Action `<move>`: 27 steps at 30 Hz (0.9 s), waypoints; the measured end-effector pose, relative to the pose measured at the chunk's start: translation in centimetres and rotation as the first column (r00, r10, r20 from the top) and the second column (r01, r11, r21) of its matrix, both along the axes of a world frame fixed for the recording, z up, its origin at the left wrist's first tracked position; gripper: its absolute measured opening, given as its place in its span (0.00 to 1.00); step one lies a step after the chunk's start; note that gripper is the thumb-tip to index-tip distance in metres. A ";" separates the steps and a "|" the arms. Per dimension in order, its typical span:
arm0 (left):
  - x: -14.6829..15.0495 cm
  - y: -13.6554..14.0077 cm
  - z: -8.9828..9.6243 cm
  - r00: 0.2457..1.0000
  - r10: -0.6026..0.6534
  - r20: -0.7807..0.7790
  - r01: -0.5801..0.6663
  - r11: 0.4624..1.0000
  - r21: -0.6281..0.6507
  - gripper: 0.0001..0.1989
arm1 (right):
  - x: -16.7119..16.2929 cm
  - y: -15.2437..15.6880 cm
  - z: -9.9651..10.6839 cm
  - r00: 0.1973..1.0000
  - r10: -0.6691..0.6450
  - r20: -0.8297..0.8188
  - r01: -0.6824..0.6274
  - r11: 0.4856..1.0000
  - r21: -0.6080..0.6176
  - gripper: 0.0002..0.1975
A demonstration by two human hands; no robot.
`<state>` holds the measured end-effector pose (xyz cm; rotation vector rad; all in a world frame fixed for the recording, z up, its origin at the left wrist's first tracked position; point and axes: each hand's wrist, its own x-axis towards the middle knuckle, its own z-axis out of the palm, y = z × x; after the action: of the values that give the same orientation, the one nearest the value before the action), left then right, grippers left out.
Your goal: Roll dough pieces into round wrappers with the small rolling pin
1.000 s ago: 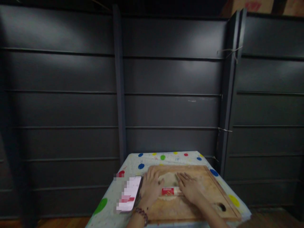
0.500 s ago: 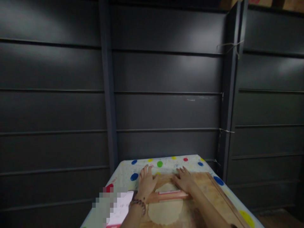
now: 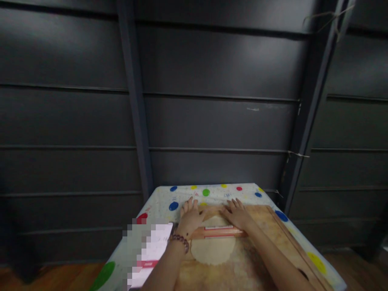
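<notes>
A flat, rounded sheet of pale dough [image 3: 212, 251] lies on a wooden board [image 3: 263, 242]. Across it rests a wooden rolling pin [image 3: 220, 232] with a red-edged label round its middle. My left hand [image 3: 191, 216] presses flat on the pin's left end, fingers stretched forward, a beaded bracelet [image 3: 181, 241] on that wrist. On the right end lies my right hand [image 3: 237, 214], its fingers spread and pointing away from me. Both palms hide the pin's ends. Dough shows in front of the pin and behind it.
A white tablecloth [image 3: 163, 198] with coloured dots covers the table. Left of the board lies a lit screen or pale sheet [image 3: 157, 242], partly pixelated. Dark slatted metal panels [image 3: 218, 125] rise behind the table, with a wire tied to a post [image 3: 315, 101].
The view has tilted downward, so table and board appear higher and more of the board's near part shows. Both hands stay on the rolling pin, which remains across the dough.
</notes>
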<state>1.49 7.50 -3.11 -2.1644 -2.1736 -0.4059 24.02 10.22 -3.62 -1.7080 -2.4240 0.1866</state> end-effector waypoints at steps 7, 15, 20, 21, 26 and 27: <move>0.1 -2.4 0.7 0.999 -0.046 0.000 0.046 0.998 0.030 0.22 | 0.6 -2.2 0.3 0.991 0.101 0.087 -0.104 0.994 0.032 0.28; 0.2 -4.5 1.3 0.993 -0.109 -0.037 0.110 0.994 0.028 0.21 | 0.8 -5.1 1.4 0.971 0.153 0.184 -0.179 0.975 0.130 0.28; 0.7 -6.6 1.4 0.976 -0.197 -0.091 0.201 0.979 0.039 0.20 | 1.0 -7.2 1.3 0.981 0.146 0.127 -0.164 0.976 0.142 0.27; 0.6 -7.1 1.2 0.969 -0.223 -0.108 0.229 0.972 0.046 0.20 | 1.1 -7.6 1.1 0.983 0.146 0.115 -0.162 0.977 0.138 0.27; 0.3 -8.5 0.6 0.972 -0.229 -0.058 0.234 0.967 0.101 0.21 | 1.2 -9.0 0.5 0.988 0.139 0.065 -0.148 0.976 0.157 0.27; 0.3 -8.4 0.7 0.973 -0.227 -0.040 0.230 0.967 0.105 0.22 | 1.2 -8.9 0.5 0.988 0.141 0.064 -0.149 0.976 0.156 0.27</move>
<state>1.82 -0.88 -2.45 -2.3515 -1.8455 -0.4887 25.22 1.36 -3.10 -1.4883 -2.5265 -0.0355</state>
